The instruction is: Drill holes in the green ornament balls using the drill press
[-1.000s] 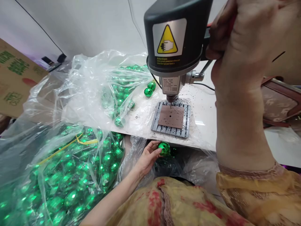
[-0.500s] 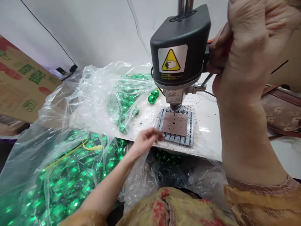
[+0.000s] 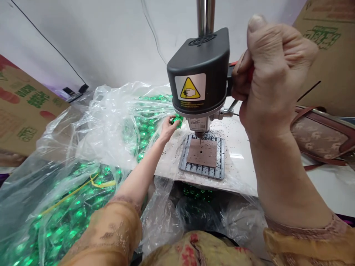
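My left hand [image 3: 169,127] reaches to the left of the drill press and has its fingers closed around a shiny green ball [image 3: 178,120]. High on the right, my right hand [image 3: 266,62] grips the red-and-black handle [image 3: 235,64] on the side of the black drill press [image 3: 198,74]. Under the drill bit, a brown square pad [image 3: 208,152] with a dark hole lies on the slotted metal base plate [image 3: 201,173]. No ball rests on the pad.
Clear plastic sheeting [image 3: 111,111] covers many green balls [image 3: 144,129] on the white table [image 3: 244,170]. More balls fill a bag [image 3: 69,218] at the lower left. Cardboard boxes [image 3: 30,103] and a brown handbag [image 3: 321,136] flank the table. Dark shavings surround the base.
My left hand has moved forward from beside the base plate to the green balls and closed on one. My right hand stays on the handle; the whole view has shifted.
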Demonstrator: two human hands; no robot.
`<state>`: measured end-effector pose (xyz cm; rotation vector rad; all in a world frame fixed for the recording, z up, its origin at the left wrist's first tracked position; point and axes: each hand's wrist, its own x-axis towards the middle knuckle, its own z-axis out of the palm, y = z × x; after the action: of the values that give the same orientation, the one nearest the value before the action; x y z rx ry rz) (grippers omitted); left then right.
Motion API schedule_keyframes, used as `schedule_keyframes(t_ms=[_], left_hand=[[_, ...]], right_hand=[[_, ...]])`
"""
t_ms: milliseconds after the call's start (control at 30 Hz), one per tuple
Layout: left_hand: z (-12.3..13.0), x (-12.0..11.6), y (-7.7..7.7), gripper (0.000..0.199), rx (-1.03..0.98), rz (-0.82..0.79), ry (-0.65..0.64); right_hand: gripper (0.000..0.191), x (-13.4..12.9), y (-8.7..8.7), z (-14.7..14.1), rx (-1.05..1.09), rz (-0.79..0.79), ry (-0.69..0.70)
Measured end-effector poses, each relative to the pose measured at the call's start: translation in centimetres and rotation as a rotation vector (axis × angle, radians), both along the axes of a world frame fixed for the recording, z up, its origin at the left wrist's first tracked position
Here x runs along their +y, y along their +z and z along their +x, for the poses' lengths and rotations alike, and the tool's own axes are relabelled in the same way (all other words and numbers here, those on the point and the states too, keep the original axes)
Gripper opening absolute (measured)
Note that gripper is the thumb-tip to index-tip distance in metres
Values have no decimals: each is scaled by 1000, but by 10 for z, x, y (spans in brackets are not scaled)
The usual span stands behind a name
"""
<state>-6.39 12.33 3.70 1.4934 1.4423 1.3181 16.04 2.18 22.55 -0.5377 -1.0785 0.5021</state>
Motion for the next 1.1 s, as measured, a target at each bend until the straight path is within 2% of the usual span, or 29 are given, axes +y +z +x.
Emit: schedule_keyframes(t_ms=[67,167,267,333,433,567,700,900,1000,1100], left_hand=[[4,-26,7,36,-245,-89,-64],[14,-71,14,47,-472,-190,-172],[26,-107,12,53,-489,-232,-203],[33,-120,6,54,-458,-210,-220],[41,-125,-5,53,-434,-183,-258],[48,-122,-14,49,-420,-168,-302],[48,-116,-21,48,-376,-148,-295],[49,-115,-21,51,-215,-88,-297],[53,-118,-19,52,-209,-63,-329],[58,-122,-20,54,-255,-110,-367]], right_hand=[[44,0,0,0,17,12,1],[45,1,1,-1,27,10,-1],[45,0,2,-1,22,-17,0],[45,1,2,-1,19,-20,-2],[45,1,1,-1,16,-8,-9],[44,2,0,0,21,9,25],[43,3,-2,0,21,43,34],[45,4,-1,0,14,48,14],[45,5,-1,-1,-7,33,-3],[46,6,-1,-1,7,40,-12]])
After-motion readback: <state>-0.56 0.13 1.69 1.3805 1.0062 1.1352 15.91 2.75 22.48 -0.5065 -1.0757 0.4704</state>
